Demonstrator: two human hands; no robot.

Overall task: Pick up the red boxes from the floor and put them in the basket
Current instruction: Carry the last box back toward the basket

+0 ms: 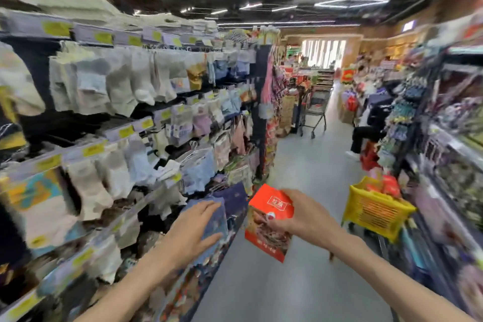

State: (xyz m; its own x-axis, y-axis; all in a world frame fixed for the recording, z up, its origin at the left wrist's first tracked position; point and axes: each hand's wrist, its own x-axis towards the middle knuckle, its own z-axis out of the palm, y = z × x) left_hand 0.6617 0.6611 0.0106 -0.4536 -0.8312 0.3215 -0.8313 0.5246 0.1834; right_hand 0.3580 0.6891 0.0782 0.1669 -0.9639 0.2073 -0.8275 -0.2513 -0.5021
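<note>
Red box (269,219) in right hand (304,219), yellow basket (376,213) near

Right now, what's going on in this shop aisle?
A person stands in a store aisle holding a red box in the right hand, lifted clear of the floor. The left hand rests flat on blue packets on the shelf beside it. A yellow basket sits further along on the right, already holding some red items. The box has not gone into it yet.
</note>
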